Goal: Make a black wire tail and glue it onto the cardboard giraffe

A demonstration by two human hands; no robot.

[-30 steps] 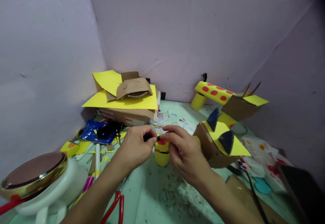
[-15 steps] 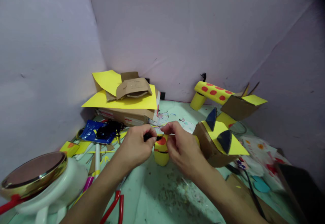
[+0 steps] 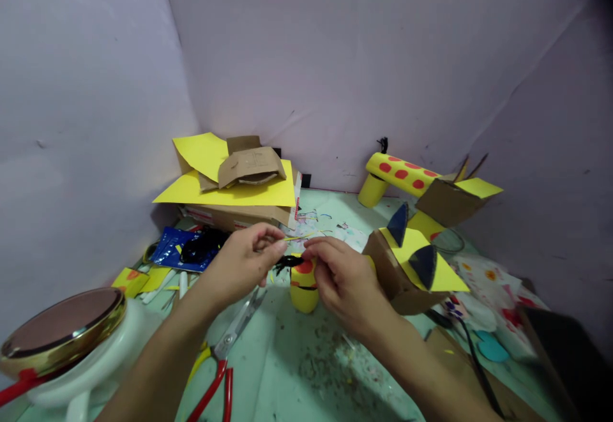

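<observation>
Tuft of black thread [image 3: 288, 260] lies across the top of the yellow tube [image 3: 304, 294] standing on the worktop [image 3: 297, 371], held steady there in the narrow grip of the right hand [image 3: 347, 285], while the left hand [image 3: 239, 265] pinches a thin yellow strip [image 3: 306, 235] just above.

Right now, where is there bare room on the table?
The widest bare patch is the near table, right of the scissors and before the yellow tube, though speckled with scraps. Crowded: left around the blue packet, right around the cardboard head.
</observation>
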